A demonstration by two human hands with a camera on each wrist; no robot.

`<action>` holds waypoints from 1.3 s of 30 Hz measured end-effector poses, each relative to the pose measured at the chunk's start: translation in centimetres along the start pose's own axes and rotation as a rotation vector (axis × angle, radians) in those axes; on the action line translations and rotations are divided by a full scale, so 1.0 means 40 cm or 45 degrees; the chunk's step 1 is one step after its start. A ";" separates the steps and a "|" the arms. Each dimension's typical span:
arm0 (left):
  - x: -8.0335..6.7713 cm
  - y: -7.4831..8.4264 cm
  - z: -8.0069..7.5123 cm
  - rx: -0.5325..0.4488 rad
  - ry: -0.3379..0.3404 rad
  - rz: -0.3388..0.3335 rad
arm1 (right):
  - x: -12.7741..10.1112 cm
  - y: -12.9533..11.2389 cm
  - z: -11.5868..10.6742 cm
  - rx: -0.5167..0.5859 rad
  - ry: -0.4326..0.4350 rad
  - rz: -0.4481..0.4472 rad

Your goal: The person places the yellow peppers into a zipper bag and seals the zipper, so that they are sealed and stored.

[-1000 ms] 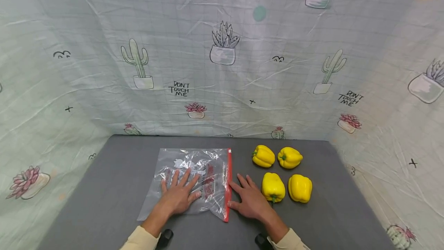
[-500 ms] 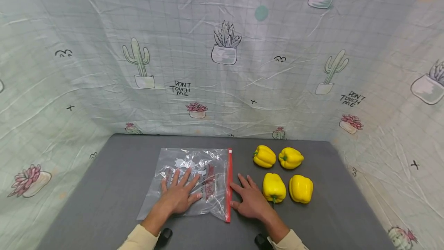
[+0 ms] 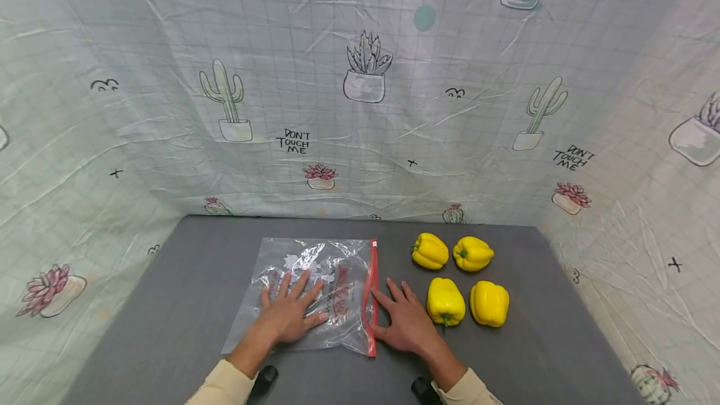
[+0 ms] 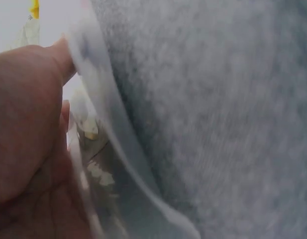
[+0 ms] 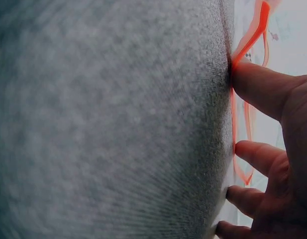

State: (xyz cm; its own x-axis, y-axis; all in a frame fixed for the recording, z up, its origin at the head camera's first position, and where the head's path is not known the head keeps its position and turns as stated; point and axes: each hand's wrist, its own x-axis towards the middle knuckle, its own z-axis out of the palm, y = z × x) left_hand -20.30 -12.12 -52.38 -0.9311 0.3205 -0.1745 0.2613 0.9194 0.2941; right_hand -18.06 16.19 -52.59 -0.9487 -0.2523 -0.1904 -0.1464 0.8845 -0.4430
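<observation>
A clear plastic zip bag with a red zip edge lies flat on the grey table, its mouth facing right. My left hand rests on the bag with fingers spread. In the left wrist view, the bag's plastic film curves beside that hand. At the bag's mouth, my right hand has its thumb and index fingertip at the red zip strip. The right wrist view shows the two red strips parted, with the thumb and fingertips at the lower one.
Several yellow bell peppers sit right of the bag, the closest pepper just beside my right hand and another pepper further right. The grey table ends at a cactus-print cloth behind and at both sides.
The bag's red mouth has parted into two strips near my right fingertips. My left hand keeps its place on the bag; the peppers have not moved.
</observation>
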 end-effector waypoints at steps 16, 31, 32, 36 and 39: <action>-0.004 -0.036 -0.015 -0.050 -0.014 0.053 | -0.001 -0.005 -0.005 0.016 -0.016 0.004; -0.004 -0.051 -0.019 -0.096 -0.054 0.139 | -0.003 -0.002 -0.009 0.026 -0.021 -0.014; -0.009 -0.045 -0.028 -0.088 -0.069 0.135 | -0.003 -0.002 -0.009 0.026 -0.021 -0.015; -0.011 -0.047 -0.030 -0.064 -0.083 0.123 | -0.003 -0.002 -0.007 0.026 -0.010 -0.028; -0.010 -0.052 -0.031 -0.045 -0.079 0.133 | -0.003 -0.002 -0.006 0.024 -0.005 -0.029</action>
State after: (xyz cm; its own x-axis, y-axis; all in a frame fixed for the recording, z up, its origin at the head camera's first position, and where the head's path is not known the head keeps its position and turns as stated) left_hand -20.80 -14.43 -51.75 -0.8815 0.4285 -0.1985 0.3459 0.8720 0.3462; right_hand -18.00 16.24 -52.31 -0.9441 -0.2741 -0.1832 -0.1628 0.8708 -0.4638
